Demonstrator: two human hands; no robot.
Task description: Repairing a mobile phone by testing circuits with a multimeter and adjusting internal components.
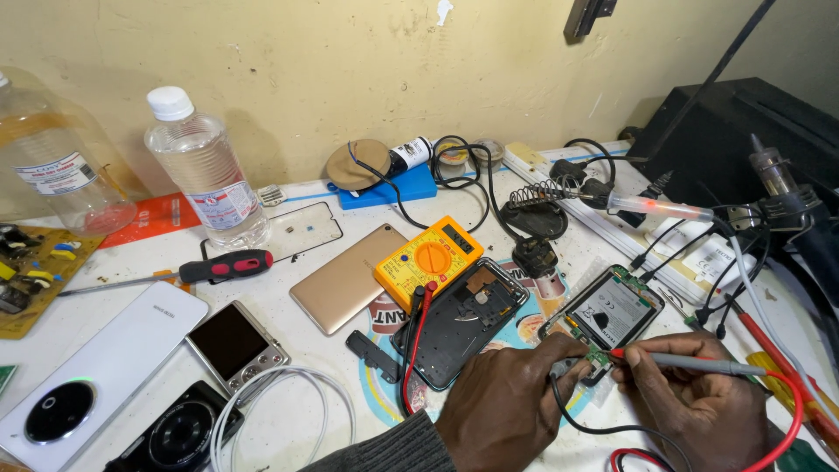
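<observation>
Slim red-tipped probe (690,362), green board (598,357)

**Clutter around the yellow multimeter**

A yellow multimeter (428,260) lies mid-surface. Left of it rests a gold phone (343,278), further left a red-handled screwdriver (223,266) and clear plastic bottle (206,180). Behind it sits a blue pad (391,188); below-left, a small silver camera (237,343).

An opened phone (609,312), its back cover off so a grey battery and a strip of green circuit board show, lies flat and skewed near the desk's front right corner. A red-tipped grey probe (690,362) slants down onto its lower board, and a black probe (564,365) meets the same edge.
</observation>
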